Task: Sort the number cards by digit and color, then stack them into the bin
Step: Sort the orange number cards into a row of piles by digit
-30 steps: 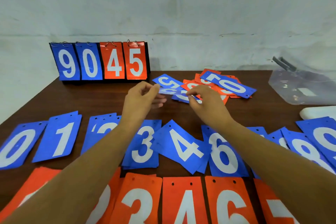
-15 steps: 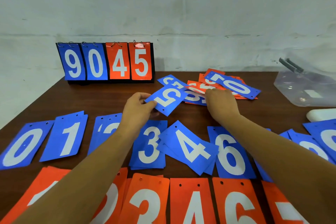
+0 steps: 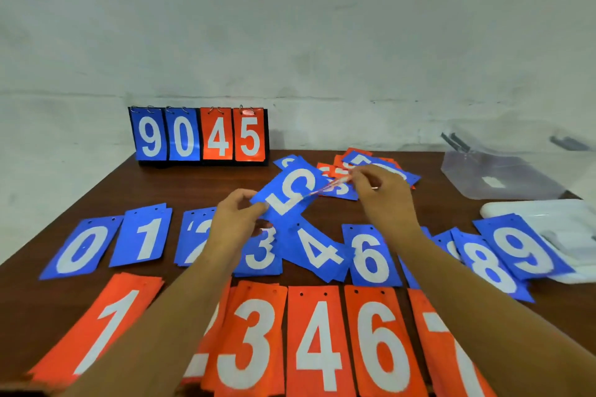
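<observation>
On the table (image 3: 193,190), rows (image 3: 371,259) mostly sorted: left hand (image 3: 238,219) pinches a blue 5 (image 3: 292,193), right hand (image 3: 383,195) pinches an orange card (image 3: 332,185) over the pile (image 3: 371,161), bin (image 3: 500,177) unfilled.

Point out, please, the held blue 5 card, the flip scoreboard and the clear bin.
blue 5 card (image 3: 292,192), head view, card's middle.
flip scoreboard (image 3: 182,138), head view, blue 0 panel.
clear bin (image 3: 467,176), head view, front wall.

Scoreboard (image 3: 200,135) behind card rows (image 3: 371,259), bin (image 3: 500,177) right

Brown table (image 3: 180,190): scoreboard (image 3: 200,135) at back, mixed card pile (image 3: 371,160), blue row (image 3: 146,240), orange row (image 3: 317,338), clear bin (image 3: 496,177), white lid (image 3: 548,213)
</observation>
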`<state>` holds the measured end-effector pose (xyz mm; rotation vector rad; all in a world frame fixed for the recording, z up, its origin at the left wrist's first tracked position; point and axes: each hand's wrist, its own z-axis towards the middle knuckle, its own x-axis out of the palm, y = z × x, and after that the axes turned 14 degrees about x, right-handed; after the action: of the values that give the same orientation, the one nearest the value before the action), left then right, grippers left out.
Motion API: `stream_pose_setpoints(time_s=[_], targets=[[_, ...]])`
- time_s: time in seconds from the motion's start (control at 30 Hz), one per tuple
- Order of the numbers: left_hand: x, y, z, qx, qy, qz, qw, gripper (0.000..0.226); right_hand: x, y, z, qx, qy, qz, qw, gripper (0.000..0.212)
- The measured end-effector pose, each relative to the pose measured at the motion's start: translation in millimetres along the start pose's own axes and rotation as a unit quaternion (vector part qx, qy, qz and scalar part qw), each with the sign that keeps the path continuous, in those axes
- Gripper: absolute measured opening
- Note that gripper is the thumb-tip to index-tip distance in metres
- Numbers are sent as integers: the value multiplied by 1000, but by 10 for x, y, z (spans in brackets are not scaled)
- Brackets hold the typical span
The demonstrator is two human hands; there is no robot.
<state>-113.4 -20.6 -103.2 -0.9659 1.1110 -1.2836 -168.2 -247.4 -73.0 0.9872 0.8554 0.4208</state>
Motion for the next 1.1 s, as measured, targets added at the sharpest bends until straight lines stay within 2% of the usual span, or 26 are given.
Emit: stream_pose_setpoints(time_s=[0.07, 0.17, 0.27, 0.4, 0.5, 0.6, 0.7, 0.83, 0.93, 1.0, 1.1], targets=[[-92, -80, -105, 33, 10, 24, 999, 9, -109, 51, -94, 73, 26, 106, 991, 24], [-214, -210, -197, 66, 6, 48, 997, 6, -234, 34, -195, 148, 68, 176, 971, 16], [-329, -321, -224, 84, 11, 82, 993, 14, -318, 10, -281, 157, 83, 202, 963, 13], [-402, -464, -288, 124, 70, 180, 973, 28, -395, 98, -415, 144, 114, 262, 948, 35], [-384, -580, -381, 163, 121, 196, 959, 35, -378, 176, -552, 160, 150, 201, 955, 32], [-355, -647, -465, 130, 135, 110, 976, 33, -331, 223, -658, 176, 164, 147, 959, 21], [-313, -705, -558, 90, 150, 23, 984, 28, -288, 272, -749, 202, 187, 129, 953, 19], [-248, -647, -647, 60, 161, -11, 985, 32, -229, 291, -910, 214, 209, 130, 946, 10], [-166, -573, -758, 5, 133, -93, 987, 44, -171, 240, -991, 229, 158, 139, 950, 9], [-103, -536, -867, -61, 130, -161, 976, 39, -134, 231, -1040, 263, 114, 179, 941, 13], [-57, -416, -1024, -66, 148, -92, 983, 29, -53, 225, -1112, 272, 105, 193, 937, 11]])
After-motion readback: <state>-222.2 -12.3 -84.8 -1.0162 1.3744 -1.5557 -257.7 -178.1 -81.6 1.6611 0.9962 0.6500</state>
